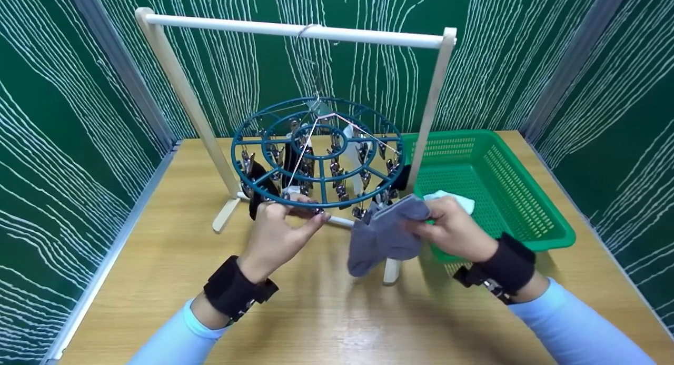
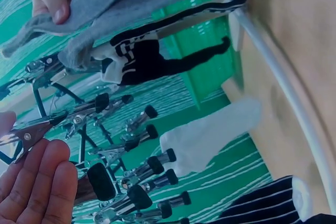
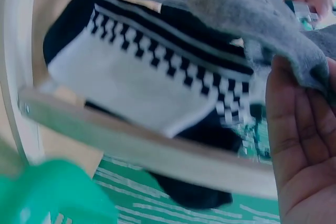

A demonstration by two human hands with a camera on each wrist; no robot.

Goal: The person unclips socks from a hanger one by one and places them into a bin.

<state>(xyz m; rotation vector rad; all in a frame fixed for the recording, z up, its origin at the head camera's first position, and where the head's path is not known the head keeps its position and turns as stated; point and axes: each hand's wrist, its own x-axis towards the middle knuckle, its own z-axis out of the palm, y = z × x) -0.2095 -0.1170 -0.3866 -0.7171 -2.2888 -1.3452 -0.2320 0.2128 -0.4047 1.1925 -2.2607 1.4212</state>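
At the near rim of a round blue-green clip hanger (image 1: 322, 203), my left hand (image 1: 274, 238) pinches a metal clip (image 2: 32, 136) with dark tips between thumb and fingers. My right hand (image 1: 455, 230) grips grey socks (image 1: 389, 230) by one end, just right of the rim. The rest of the grey fabric hangs down to the left, and folds hide how many layers there are. Near it, in the right wrist view, hangs a black-and-white checked sock (image 3: 131, 77). A white sock (image 2: 210, 135) and a striped dark sock (image 2: 262, 203) also hang from the hanger.
The hanger is hooked on a white bar (image 1: 237, 28) between wooden posts (image 1: 433, 101). Behind the right post stands a green basket (image 1: 547, 233) with a pale cloth (image 1: 458, 200) inside. Several other clips (image 1: 337, 170) dangle under the rings.
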